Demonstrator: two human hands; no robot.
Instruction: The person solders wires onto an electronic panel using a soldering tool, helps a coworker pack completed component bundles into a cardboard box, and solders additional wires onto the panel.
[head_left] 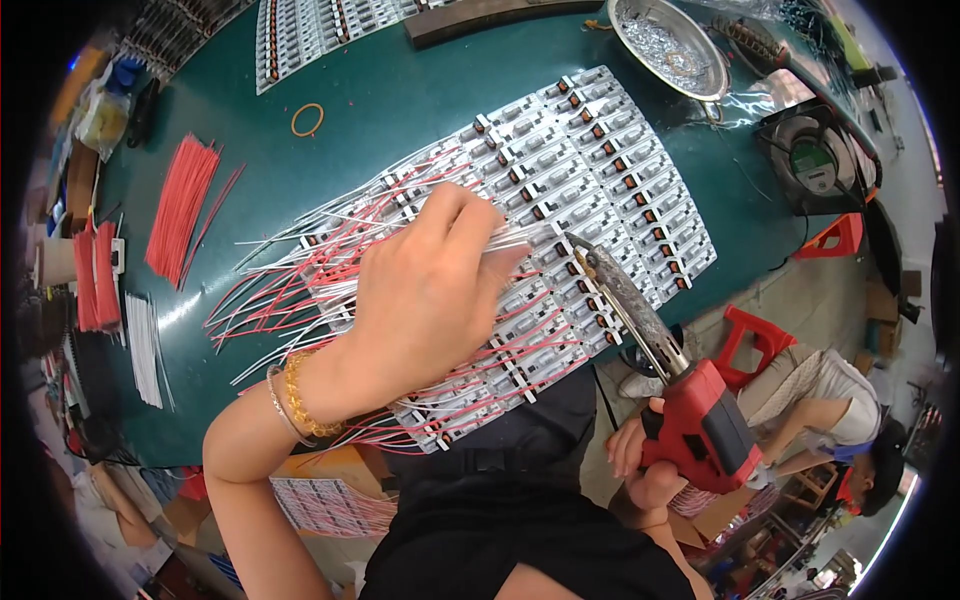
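Note:
A large panel of small white circuit boards [560,185] lies across the green table. Rows of red and white wires hang off its left part. Over the panel, my left hand [425,285] is closed round a bunch of thin white wires [515,238], whose ends point right toward the boards. My right hand [648,460] grips the handle of a red and black soldering gun [705,425]. The gun's dark metal tip touches or hovers just above the boards, beside the ends of the white wires; I cannot tell which.
Bundles of red wires [180,205] and white wires [146,350] lie at the left. A rubber band [307,120], a dark bar [500,18] and another board panel [310,35] are farther back. A metal bowl [668,45] and a fan [812,160] stand right. A co-worker [830,400] sits beyond.

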